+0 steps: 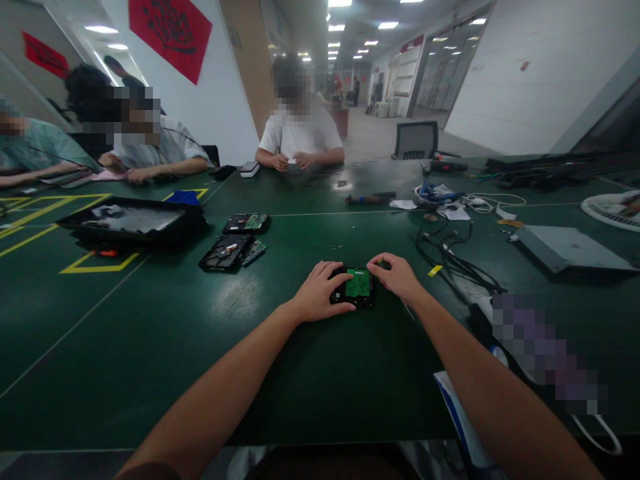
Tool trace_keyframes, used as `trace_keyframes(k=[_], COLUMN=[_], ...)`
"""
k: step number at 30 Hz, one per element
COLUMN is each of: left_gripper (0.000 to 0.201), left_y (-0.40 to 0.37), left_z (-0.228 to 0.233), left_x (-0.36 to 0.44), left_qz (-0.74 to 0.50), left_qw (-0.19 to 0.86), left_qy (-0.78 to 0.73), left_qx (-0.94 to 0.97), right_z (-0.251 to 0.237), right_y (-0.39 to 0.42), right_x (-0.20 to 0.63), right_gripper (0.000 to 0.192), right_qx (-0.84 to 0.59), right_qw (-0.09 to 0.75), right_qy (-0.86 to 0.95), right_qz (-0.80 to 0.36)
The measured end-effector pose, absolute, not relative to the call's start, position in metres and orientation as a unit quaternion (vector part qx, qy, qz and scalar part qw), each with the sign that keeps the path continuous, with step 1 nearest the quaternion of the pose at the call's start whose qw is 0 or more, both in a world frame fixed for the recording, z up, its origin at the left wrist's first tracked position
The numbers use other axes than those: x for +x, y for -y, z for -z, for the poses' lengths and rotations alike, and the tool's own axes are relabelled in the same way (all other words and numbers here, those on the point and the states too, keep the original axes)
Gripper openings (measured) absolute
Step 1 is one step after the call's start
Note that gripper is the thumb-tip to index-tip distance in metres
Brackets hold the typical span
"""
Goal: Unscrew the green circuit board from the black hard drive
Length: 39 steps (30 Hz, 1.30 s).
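l hand [319, 293] grips hdd [359, 283], r hand [397, 275] by its edge, can't tell if holding

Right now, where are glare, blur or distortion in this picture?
Head view: pale glare on the green table, left of the left hand; haze over the white shirt opposite; ceiling lights blown out; larger red poster slanted, probably by lens distortion.

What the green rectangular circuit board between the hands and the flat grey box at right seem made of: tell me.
Green circuit board: probably smooth coated fibreglass, from its flat green face. Flat grey box: perhaps satin-painted sheet metal, from its crisp edges and soft sheen.
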<state>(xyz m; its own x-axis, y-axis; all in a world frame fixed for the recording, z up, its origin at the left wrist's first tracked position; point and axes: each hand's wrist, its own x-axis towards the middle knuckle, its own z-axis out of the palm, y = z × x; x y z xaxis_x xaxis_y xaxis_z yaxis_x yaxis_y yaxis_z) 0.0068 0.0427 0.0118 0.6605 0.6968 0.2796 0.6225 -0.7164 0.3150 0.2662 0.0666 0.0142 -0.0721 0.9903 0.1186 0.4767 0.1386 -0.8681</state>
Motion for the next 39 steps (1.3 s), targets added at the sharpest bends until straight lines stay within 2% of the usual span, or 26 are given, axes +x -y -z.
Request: trace_keyframes(k=[6,13,21,28,34,35,39], left_gripper=[0.079,0.092,0.092,0.092,0.049,0.049,0.074], left_y=[-0.040,-0.043,-0.065,-0.061,-0.041,-0.036,-0.015], left_z=[-0.008,-0.006,-0.014,-0.011,-0.019,-0.021,-0.028], left_x=[0.014,0.015,-0.004,-0.006,-0.015,-0.016,-0.017], left_qz=[-0.199,-0.223,-0.182,-0.222,-0.204,-0.196,-0.168], left_qw=[0.066,0.071,0.175,0.133,0.080,0.082,0.106], left_qy=[-0.424,-0.444,-0.304,-0.347,-0.406,-0.415,-0.418], left_qx=[0.881,0.865,0.919,0.901,0.887,0.885,0.887], right_z=[-0.016,-0.013,-0.015,-0.020,-0.025,-0.025,-0.026], right_y=[-0.068,-0.069,-0.070,-0.067,-0.064,-0.063,-0.060], right_x=[0.267,0.268,0.270,0.271,0.276,0.276,0.276], right_gripper=[0.017,0.020,0.020,0.020,0.020,0.019,0.019], right_qx=[-0.581,-0.597,-0.575,-0.559,-0.582,-0.575,-0.547], right_qw=[0.340,0.321,0.330,0.281,0.253,0.249,0.227], right_qy=[0.721,0.720,0.729,0.749,0.733,0.734,0.721], right_qz=[-0.166,-0.148,-0.172,-0.217,-0.245,-0.262,-0.360])
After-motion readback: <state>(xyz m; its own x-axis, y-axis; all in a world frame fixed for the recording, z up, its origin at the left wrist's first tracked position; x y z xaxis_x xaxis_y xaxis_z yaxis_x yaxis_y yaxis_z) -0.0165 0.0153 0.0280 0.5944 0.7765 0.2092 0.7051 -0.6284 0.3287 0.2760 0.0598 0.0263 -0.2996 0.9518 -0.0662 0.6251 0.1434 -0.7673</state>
